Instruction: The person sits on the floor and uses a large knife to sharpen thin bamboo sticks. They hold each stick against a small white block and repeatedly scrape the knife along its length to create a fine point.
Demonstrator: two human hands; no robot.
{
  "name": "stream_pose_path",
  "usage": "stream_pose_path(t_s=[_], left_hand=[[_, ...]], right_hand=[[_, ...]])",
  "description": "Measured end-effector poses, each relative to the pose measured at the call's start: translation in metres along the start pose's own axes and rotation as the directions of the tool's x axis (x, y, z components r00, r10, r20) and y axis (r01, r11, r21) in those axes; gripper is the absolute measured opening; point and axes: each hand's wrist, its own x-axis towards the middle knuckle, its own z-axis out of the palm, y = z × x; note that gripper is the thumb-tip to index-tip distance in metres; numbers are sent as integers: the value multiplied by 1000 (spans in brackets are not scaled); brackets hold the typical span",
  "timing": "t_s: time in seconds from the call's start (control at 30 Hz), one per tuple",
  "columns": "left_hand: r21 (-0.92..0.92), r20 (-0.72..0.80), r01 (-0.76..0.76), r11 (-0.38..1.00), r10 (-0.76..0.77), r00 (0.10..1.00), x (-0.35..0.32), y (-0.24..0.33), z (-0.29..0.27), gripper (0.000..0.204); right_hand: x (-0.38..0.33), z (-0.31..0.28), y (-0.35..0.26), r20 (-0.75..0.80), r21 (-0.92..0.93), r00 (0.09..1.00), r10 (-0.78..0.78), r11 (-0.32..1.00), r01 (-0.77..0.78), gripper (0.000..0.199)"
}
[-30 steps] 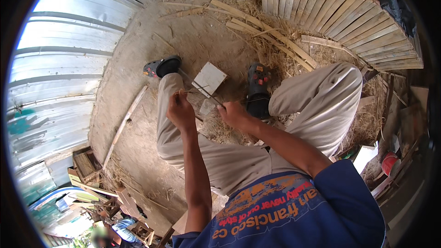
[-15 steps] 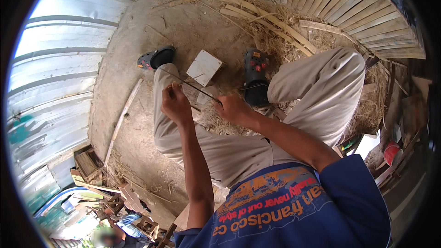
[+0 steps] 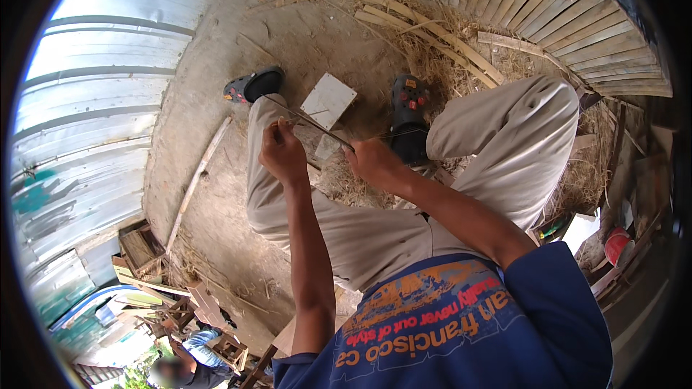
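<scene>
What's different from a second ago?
The rod swung left; its far end now lies over the left trouser leg. The view shifted slightly. Nothing visibly taken up or let go. Unchanged: right hand gripping the rod, left hand beside it, white block between the shoes.

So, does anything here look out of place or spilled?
Two things, perhaps. Pale, straw-like scraps lie strewn over the floor between the legs, which looks untidy. And the metal wall at left bears a teal smear, odd against the bare grey metal around it.
</scene>
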Motion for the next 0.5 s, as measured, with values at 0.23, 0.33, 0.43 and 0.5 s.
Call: stream_pose_path(t_s=[0.23, 0.33, 0.43, 0.5], left_hand=[[-14, 5, 8, 1000, -8, 1000, 7, 1, 6, 17], [-24, -1, 1, 1000, -2, 1000, 6, 1, 5, 18], [0, 0, -40, 999, 40, 999, 5, 4, 6, 18], [9, 5, -42, 999, 42, 999, 5, 6, 6, 18]], right_hand=[[1, 2, 5, 149, 45, 988, 49, 997, -56, 33], [1, 1, 5, 133, 48, 991, 19, 999, -25, 33], [3, -3, 8, 127, 81, 991, 35, 996, -46, 34], [7, -3, 14, 26, 6, 995, 96, 995, -96, 35]])
